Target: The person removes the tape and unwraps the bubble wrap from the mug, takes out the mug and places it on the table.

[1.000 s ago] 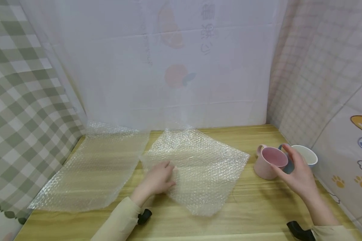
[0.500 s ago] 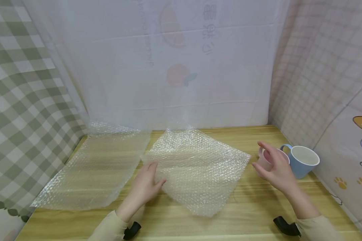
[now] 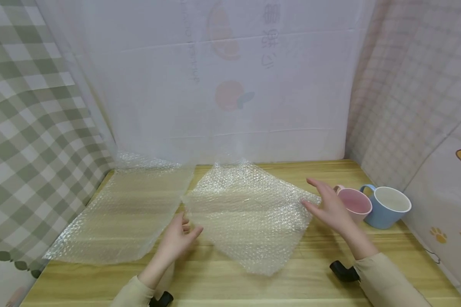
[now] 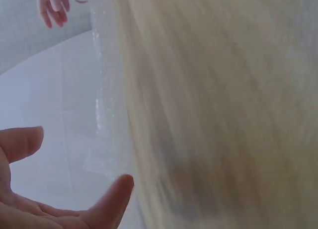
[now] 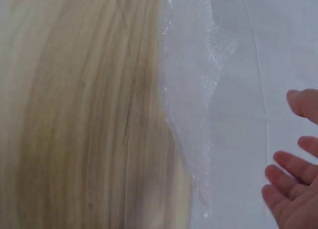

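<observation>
A clear sheet of bubble wrap (image 3: 249, 221) lies flat, turned like a diamond, in the middle of the table. My left hand (image 3: 173, 241) hovers by its left side with fingers relaxed and nothing held. In the left wrist view its thumb and fingers are spread apart. Over the sheet's right corner is my right hand (image 3: 332, 211), thumb and fingers parted; the right wrist view shows those fingers loosely bent around nothing. Just right of that hand stand a pink mug (image 3: 355, 201) and a light blue mug (image 3: 386, 213), both upright, the pink one partly hidden.
Another bubble wrap sheet (image 3: 119, 221) lies on the left of the wooden table (image 3: 215, 290), close beside the middle one. A white cloth (image 3: 292, 98) hangs along the back. Checked cloth (image 3: 30, 128) bounds the left side, and a patterned cloth (image 3: 426, 128) the right.
My right hand has moved left from the mugs to the right corner of the middle sheet. The left hand has drawn back leftward off that sheet. Mugs and sheets stay put.
</observation>
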Demonstrator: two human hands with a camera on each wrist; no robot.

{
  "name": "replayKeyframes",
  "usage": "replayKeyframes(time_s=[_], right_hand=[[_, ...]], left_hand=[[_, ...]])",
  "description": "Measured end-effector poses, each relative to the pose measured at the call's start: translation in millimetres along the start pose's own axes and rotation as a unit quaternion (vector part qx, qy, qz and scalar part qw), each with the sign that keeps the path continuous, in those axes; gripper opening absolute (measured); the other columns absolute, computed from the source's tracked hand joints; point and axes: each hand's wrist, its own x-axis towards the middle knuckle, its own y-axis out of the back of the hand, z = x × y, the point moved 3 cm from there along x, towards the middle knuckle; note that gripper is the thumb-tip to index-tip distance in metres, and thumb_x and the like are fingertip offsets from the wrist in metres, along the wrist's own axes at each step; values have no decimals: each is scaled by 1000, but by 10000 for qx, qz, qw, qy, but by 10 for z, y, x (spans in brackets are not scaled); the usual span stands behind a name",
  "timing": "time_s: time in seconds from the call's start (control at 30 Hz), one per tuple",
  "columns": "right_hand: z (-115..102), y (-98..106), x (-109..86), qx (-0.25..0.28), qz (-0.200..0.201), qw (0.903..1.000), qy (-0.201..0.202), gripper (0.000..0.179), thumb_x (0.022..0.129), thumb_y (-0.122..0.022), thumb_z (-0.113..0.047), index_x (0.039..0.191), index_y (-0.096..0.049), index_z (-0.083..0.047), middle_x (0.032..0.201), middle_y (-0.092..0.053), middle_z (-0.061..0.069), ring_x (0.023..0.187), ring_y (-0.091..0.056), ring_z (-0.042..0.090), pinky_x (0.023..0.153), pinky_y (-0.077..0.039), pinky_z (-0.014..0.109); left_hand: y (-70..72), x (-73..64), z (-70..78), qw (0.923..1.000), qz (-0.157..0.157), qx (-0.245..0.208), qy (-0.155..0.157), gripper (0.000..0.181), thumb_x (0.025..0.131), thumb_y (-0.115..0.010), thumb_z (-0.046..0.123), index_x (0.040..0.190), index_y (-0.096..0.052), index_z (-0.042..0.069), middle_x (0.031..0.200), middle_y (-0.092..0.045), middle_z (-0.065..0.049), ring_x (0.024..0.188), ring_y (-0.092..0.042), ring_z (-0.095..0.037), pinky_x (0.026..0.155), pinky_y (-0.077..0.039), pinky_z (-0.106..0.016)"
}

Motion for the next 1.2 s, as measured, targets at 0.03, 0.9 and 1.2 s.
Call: replayKeyframes(time_s=[0.03, 0.9, 1.2], right_hand=[[14, -19, 15, -26, -112, 9999, -84, 67, 86, -76, -13, 141, -43, 8, 138, -48, 30, 127, -42, 50, 101, -33, 69], [216, -337, 166, -683, -1700, 9769, -1097, 67, 97, -62, -23, 141, -34, 18, 134, -45, 42, 122, -45, 57, 102, -36, 65], [203, -337, 124, -941, -1563, 9767, -1132, 52, 92, -64, -15, 131, -49, 17, 103, -64, 22, 97, -60, 40, 88, -48, 57]], left_hand=[[-6, -3, -14, 9994, -57, -303, 148, 78, 94, -68, 26, 141, -27, -21, 127, -52, -39, 113, -58, -49, 89, -52, -55], [-510, 122, -115, 9089, -879, -3840, 1366, 35, 97, -52, -5, 125, -42, -23, 98, -69, -24, 82, -70, -20, 76, -59, -32], [-318, 176, 84, 9812, -54, -1928, -16, 26, 95, -54, -7, 117, -59, -18, 90, -71, -20, 73, -70, -25, 63, -60, -35]])
